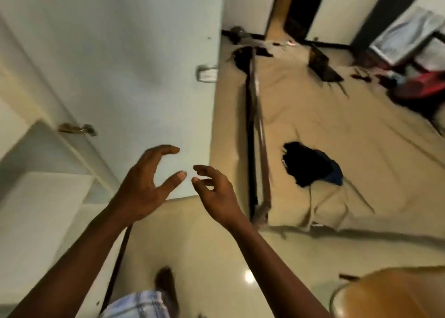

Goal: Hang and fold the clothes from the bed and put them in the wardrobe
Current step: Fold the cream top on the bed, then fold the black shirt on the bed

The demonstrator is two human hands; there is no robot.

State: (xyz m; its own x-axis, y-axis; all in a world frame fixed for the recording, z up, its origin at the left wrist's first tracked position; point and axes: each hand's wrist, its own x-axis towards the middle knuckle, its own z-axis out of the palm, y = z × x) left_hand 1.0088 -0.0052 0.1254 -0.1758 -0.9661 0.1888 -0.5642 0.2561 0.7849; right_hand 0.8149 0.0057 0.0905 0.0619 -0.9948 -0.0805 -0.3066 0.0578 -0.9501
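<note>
1. Currently, nothing is held: the left hand [142, 187] and the right hand [216, 195] are raised side by side with fingers loosely spread and curled, empty, in front of the pale blue-white wardrobe door [134, 64].
2. A crumpled black and dark-blue garment [310, 164] is seen lying on the bed with the tan sheet [337, 125], near the bed's foot edge and towards the side nearest the wardrobe, well apart from both hands.
3. More dark items are seen at the far end of the bed, too blurred to be identified.
4. The step in hand is judged to be the one between garments: the hands are free and no cloth is carried.
5. Next, a turn towards the bed would be called for, so that the dark garment can be reached and picked up for hanging or folding.
6. Pale shelves [48, 173] of the wardrobe are visible at the left, apparently open to receive it.
</note>
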